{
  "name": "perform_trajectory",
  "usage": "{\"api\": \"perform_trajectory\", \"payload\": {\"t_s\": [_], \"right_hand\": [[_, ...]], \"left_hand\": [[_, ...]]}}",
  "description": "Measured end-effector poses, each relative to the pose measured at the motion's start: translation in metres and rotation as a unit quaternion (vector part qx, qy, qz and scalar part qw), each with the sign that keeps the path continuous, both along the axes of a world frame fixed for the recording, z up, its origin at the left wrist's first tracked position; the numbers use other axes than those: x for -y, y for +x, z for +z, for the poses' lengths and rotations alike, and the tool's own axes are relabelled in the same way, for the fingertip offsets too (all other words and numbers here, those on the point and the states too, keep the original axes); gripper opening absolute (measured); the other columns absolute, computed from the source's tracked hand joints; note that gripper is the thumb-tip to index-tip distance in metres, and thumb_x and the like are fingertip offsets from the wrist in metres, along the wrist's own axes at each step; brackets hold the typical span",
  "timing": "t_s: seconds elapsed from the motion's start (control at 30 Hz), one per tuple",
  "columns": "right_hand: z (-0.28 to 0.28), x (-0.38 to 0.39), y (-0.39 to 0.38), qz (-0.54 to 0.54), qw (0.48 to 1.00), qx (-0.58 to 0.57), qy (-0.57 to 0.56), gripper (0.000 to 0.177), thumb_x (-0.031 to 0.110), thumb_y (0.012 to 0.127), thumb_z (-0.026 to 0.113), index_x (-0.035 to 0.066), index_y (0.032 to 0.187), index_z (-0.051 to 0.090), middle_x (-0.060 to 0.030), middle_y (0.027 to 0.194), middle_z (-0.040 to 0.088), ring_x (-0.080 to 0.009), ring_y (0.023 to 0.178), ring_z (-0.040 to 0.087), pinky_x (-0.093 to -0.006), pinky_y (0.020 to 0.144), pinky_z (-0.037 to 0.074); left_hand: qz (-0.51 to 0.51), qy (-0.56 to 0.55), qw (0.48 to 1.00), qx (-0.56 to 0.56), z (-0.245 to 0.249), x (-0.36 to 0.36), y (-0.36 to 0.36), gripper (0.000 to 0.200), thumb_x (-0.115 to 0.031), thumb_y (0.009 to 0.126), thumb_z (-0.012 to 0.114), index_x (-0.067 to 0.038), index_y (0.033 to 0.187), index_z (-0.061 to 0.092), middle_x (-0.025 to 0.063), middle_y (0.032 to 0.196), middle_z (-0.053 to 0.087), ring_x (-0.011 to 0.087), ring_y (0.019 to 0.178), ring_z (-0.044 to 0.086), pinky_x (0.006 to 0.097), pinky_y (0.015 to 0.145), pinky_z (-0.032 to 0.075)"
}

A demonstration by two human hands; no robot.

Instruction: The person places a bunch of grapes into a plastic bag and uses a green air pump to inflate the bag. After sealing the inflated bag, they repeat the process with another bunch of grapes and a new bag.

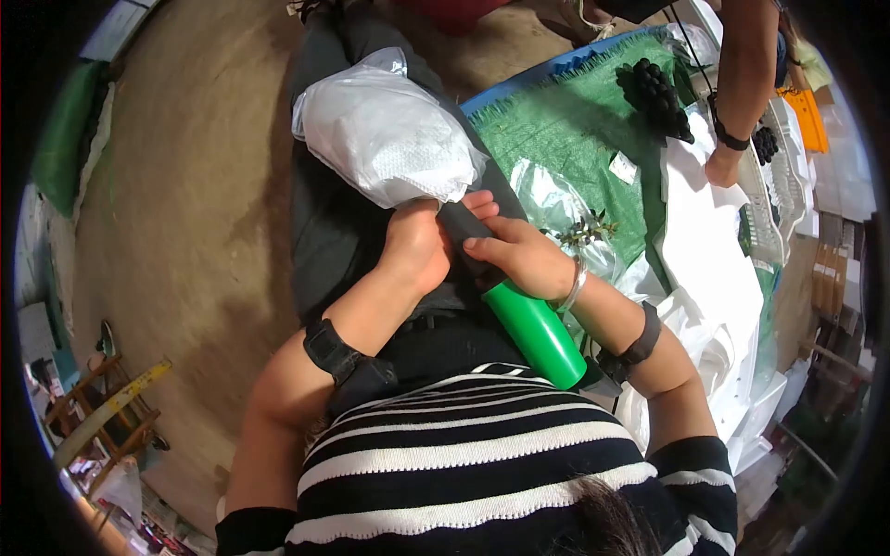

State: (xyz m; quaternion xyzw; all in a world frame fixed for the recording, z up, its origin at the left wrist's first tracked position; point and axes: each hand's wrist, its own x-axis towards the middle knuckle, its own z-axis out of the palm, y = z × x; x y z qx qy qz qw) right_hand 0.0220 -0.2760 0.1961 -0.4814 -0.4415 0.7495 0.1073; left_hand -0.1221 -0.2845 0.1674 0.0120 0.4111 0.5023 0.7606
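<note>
A white wrapped bundle (385, 134), in thin see-through film over a textured white layer, lies across my thighs with its gathered end toward me. At that gathered end my left hand (415, 246) is closed, with its fingers partly hidden behind the tool. My right hand (528, 261) grips a handheld tool with a black head and a bright green cylindrical body (536, 335). The black head meets the gathered end of the bundle between my two hands. What is inside the bundle is hidden.
To the right, a green tarp (565, 125) with a blue edge holds a bunch of dark grapes (660, 97), clear film and sprigs. Another person's hand (723, 169) rests by white sheets (709, 241) and a white crate (765, 199). A wooden frame (102, 417) stands left.
</note>
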Motion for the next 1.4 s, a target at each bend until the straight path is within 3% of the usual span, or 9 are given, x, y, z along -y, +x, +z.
{"api": "perform_trajectory", "payload": {"t_s": [0.2, 0.3, 0.37, 0.7, 0.93, 1.03, 1.2, 1.33, 1.4], "right_hand": [[-0.002, -0.001, -0.003, 0.085, 0.994, 0.025, 0.062, 0.028, 0.022, 0.083, 0.051, -0.004, 0.09, 0.054, -0.0078, 0.069, 0.057, -0.0142, 0.058, 0.055, -0.0288, 0.056, 0.044], [-0.001, 0.0, -0.005, 0.058, 0.998, 0.004, 0.001, 0.028, 0.023, 0.084, 0.051, -0.004, 0.09, 0.054, -0.0077, 0.07, 0.057, -0.0147, 0.059, 0.056, -0.0291, 0.057, 0.044], [0.003, 0.0, -0.006, 0.065, 0.997, 0.016, 0.023, 0.027, 0.022, 0.084, 0.05, -0.004, 0.088, 0.055, -0.008, 0.07, 0.058, -0.0145, 0.06, 0.057, -0.0291, 0.058, 0.045], [0.005, -0.001, -0.002, 0.156, 0.976, 0.096, 0.118, 0.032, 0.024, 0.086, 0.05, -0.005, 0.101, 0.053, -0.0076, 0.077, 0.058, -0.0121, 0.067, 0.055, -0.0276, 0.061, 0.045], [-0.005, 0.001, 0.0, 0.119, 0.989, 0.048, 0.078, 0.03, 0.021, 0.085, 0.052, -0.005, 0.1, 0.054, -0.0057, 0.078, 0.058, -0.0114, 0.068, 0.055, -0.0269, 0.062, 0.045], [-0.012, 0.0, 0.001, 0.106, 0.991, 0.019, 0.08, 0.03, 0.022, 0.085, 0.053, -0.005, 0.099, 0.054, -0.0055, 0.079, 0.057, -0.0114, 0.068, 0.055, -0.027, 0.062, 0.045], [0.001, 0.003, 0.012, -0.004, 0.988, -0.083, -0.129, 0.029, 0.022, 0.085, 0.052, -0.003, 0.099, 0.052, -0.0079, 0.082, 0.059, -0.0144, 0.069, 0.058, -0.0267, 0.066, 0.047], [0.03, 0.033, 0.063, 0.066, 0.99, -0.124, -0.017, 0.071, 0.031, 0.081, 0.06, -0.002, 0.133, 0.025, -0.0128, 0.122, 0.045, -0.0173, 0.113, 0.043, -0.0282, 0.093, 0.034], [0.039, 0.059, 0.078, 0.093, 0.988, -0.091, 0.087, 0.073, 0.03, 0.08, 0.061, -0.002, 0.133, 0.023, -0.0154, 0.119, 0.048, -0.0212, 0.112, 0.045, -0.0297, 0.092, 0.035]], "left_hand": [[-0.026, 0.013, 1.0, -0.009, 0.0, 0.006, -0.001, 0.038, -0.027, 0.093, 0.029, 0.004, 0.112, 0.04, 0.0244, 0.108, 0.052, 0.0321, 0.096, 0.055, 0.041, 0.085, 0.046], [-0.032, 0.013, 0.999, 0.011, -0.003, 0.009, -0.008, 0.04, -0.028, 0.093, 0.029, 0.003, 0.115, 0.039, 0.0241, 0.108, 0.052, 0.0317, 0.097, 0.055, 0.0408, 0.086, 0.045], [-0.001, 0.019, 0.999, 0.051, -0.003, 0.01, -0.012, 0.033, -0.015, 0.089, 0.034, 0.007, 0.114, 0.039, 0.0249, 0.106, 0.052, 0.0316, 0.093, 0.056, 0.041, 0.082, 0.046], [0.054, 0.003, 0.998, -0.038, -0.004, 0.008, -0.005, 0.03, -0.015, 0.088, 0.041, 0.008, 0.107, 0.044, 0.0216, 0.101, 0.055, 0.03, 0.089, 0.058, 0.0393, 0.082, 0.048], [0.034, -0.026, 0.999, -0.033, 0.001, 0.012, 0.0, 0.033, -0.016, 0.09, 0.037, 0.009, 0.111, 0.04, 0.0232, 0.103, 0.054, 0.0323, 0.092, 0.057, 0.0405, 0.083, 0.047], [0.006, -0.042, 0.999, -0.005, 0.001, 0.01, -0.001, 0.024, -0.024, 0.093, 0.034, -0.001, 0.093, 0.041, 0.0249, 0.11, 0.051, 0.0342, 0.101, 0.053, 0.0429, 0.089, 0.044], [-0.001, -0.014, 0.998, 0.055, -0.005, 0.009, -0.001, 0.021, -0.022, 0.092, 0.037, -0.002, 0.089, 0.042, 0.017, 0.091, 0.054, 0.029, 0.085, 0.055, 0.043, 0.082, 0.046], [0.064, -0.033, 0.997, 0.034, -0.011, 0.008, 0.001, 0.024, -0.015, 0.092, 0.028, 0.004, 0.095, 0.043, 0.0156, 0.083, 0.051, 0.0279, 0.077, 0.054, 0.0455, 0.075, 0.049], [0.093, -0.075, 0.988, 0.093, 0.001, 0.007, 0.004, 0.019, -0.02, 0.092, 0.04, -0.002, 0.085, 0.042, 0.0093, 0.076, 0.047, 0.0216, 0.067, 0.048, 0.0433, 0.079, 0.046]]}}
